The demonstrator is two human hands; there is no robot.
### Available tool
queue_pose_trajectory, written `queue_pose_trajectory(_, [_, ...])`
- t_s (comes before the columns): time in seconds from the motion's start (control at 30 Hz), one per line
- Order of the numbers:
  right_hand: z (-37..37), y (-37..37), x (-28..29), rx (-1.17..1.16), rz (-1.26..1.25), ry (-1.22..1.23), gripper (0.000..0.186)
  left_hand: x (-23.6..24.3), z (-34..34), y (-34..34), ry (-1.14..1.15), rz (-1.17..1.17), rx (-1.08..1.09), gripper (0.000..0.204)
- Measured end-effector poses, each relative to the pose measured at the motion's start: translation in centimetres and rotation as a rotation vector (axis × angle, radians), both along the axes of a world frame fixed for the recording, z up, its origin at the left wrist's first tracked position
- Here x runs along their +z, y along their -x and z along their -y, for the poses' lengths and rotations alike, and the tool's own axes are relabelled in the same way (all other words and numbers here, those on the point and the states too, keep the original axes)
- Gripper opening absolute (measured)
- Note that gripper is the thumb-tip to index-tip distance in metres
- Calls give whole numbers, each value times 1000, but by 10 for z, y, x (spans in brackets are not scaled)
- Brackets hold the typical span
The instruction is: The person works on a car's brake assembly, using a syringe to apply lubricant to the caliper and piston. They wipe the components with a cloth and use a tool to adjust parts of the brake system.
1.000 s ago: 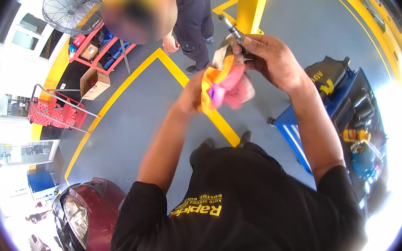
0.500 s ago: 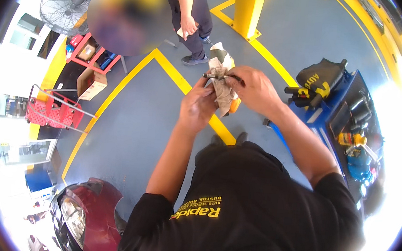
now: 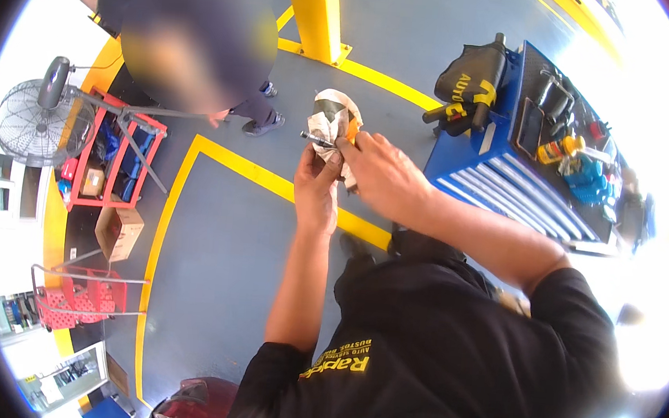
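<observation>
In front of my body I hold a crumpled pale rag (image 3: 325,123) together with a slim dark rod-like part (image 3: 314,138), whose metallic end sticks out to the left. My left hand (image 3: 318,192) is closed around the lower side of the rag and the part, thumb up. My right hand (image 3: 384,172) pinches at the rag and the part from the right, its fingertips close to my left thumb. Dark and orange patches show just behind the rag; what they belong to I cannot make out. The part's right end is hidden by my right fingers.
To the right stands a blue tool cabinet (image 3: 502,175) with tools and bottles on top and a black cover (image 3: 470,78) over its edge. A yellow post (image 3: 315,11) rises ahead. At left are a fan (image 3: 39,119), red cart (image 3: 87,158), cardboard box (image 3: 120,233) and another person.
My view has swung to the right, so the cabinet shows more fully. My hands have drawn together around the rag, and the rod-like part now points out to the left.
</observation>
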State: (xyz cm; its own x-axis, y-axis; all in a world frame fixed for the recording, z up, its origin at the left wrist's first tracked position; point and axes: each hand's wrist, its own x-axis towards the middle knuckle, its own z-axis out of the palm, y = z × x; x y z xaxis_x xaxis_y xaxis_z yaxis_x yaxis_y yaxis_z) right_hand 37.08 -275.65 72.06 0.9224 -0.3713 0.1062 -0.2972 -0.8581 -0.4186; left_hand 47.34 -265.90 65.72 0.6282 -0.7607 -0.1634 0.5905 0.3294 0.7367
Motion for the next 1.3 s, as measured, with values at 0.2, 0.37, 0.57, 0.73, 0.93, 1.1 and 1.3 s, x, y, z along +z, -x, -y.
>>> queue_pose_trajectory(0.2, [16,33,11,-19,89,-34,54,22,31,25,1,35,12,32])
queue_pose_trajectory(0.37, [59,88,25,40,235,9,49,22,90,50,55,84,53,38])
queue_pose_trajectory(0.57, [129,188,71,23,350,-256,28,76,155,65,271,86,-154,39])
queue_pose_trajectory(0.73, [188,244,104,-266,500,-235,29,157,230,214,135,356,-107,50])
queue_pose_trajectory(0.93, [248,326,105,-183,426,-192,27,167,321,219,334,386,-203,52])
queue_pose_trajectory(1.1, [294,380,140,-361,418,-472,41,167,359,304,310,772,-222,54])
queue_pose_trajectory(1.3, [334,407,139,-381,503,-458,27,180,404,360,239,683,-211,60])
